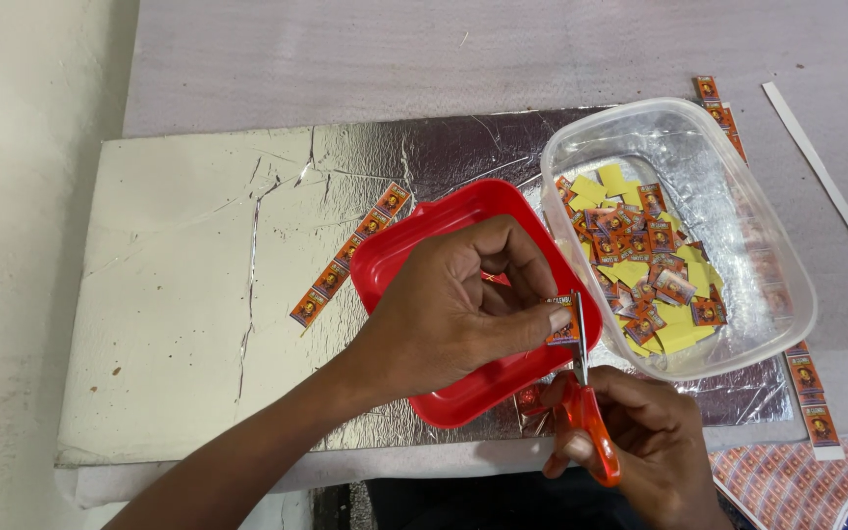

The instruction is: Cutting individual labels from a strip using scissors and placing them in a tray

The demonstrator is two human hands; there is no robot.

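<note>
I see a crinkled foil sheet (198,285) covering the board, presumably as a smooth work surface. On it sit a clear tub (777,294) of cut labels (645,265) and a glossy red lid (463,393), set below the cutting, perhaps for offcuts. My left hand (453,314) pinches a label strip (563,319) over the lid; my right hand (650,442) grips orange scissors (586,402), blades seemingly at the strip.

Small orange label strip (561,319), pinched over red lid, orange-handled scissors (586,393) cutting it
</note>
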